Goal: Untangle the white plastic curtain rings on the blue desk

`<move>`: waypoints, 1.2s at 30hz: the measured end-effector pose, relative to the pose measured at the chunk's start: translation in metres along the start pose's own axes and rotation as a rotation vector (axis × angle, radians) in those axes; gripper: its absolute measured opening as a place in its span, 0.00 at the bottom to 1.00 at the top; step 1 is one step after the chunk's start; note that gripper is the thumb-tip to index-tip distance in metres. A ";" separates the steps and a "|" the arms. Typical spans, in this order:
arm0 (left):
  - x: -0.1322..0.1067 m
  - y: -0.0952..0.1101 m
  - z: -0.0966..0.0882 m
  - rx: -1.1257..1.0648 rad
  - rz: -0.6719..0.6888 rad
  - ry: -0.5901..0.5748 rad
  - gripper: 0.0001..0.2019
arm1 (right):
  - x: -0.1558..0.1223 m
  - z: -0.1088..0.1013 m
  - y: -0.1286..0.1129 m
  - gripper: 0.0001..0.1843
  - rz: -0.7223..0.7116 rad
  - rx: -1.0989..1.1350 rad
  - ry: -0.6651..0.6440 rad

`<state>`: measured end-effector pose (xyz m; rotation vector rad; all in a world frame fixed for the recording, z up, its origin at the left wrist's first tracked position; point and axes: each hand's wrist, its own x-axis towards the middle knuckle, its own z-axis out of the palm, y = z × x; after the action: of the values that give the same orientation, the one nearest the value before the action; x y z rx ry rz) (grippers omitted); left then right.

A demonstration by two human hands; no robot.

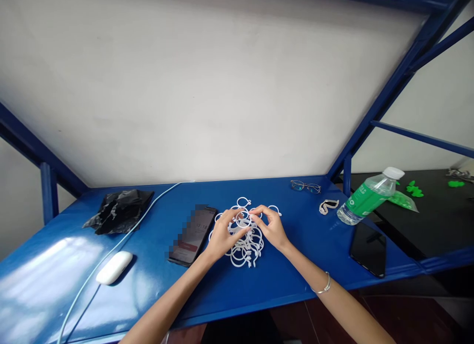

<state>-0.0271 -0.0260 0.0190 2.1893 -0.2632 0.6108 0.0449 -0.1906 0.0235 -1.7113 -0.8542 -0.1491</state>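
A pile of white plastic curtain rings (pixel 247 245) with small hooked ends lies on the blue table. Above it, one curtain ring (pixel 243 227) is held up between my two hands. My left hand (pixel 223 235) grips this ring's left side between thumb and fingers. At its right side, by the clasp end, the thumb and fingertips of my right hand (pixel 273 230) are pinched together. Whether the clasp is fastened is too small to tell. Several loose rings, including a single ring (pixel 243 202) at the back, lie around the pile and are partly hidden by my hands.
Left of the pile lie a phone (pixel 193 235), a white mouse (pixel 114 268), a pale cable (pixel 122 241) and a black plastic bag (pixel 120 210). To the right are glasses (pixel 305 187), a white strap-like item (pixel 328 206), a water bottle (pixel 370 195) and a dark phone (pixel 368 249).
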 end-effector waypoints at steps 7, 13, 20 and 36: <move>-0.002 -0.009 0.004 0.166 -0.017 0.023 0.18 | 0.013 -0.027 0.020 0.06 0.084 -0.585 0.183; -0.002 -0.009 0.004 0.235 -0.001 0.019 0.14 | 0.018 -0.048 0.030 0.05 0.237 -0.986 0.052; -0.002 -0.008 0.003 0.263 -0.008 0.040 0.14 | 0.016 -0.050 0.030 0.04 0.222 -1.098 -0.020; -0.003 -0.010 0.006 0.287 0.019 0.018 0.13 | 0.020 -0.009 0.061 0.19 -0.131 -0.779 -0.406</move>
<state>-0.0238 -0.0245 0.0076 2.4572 -0.1964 0.7153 0.0992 -0.1936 -0.0110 -2.4614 -1.3211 -0.2500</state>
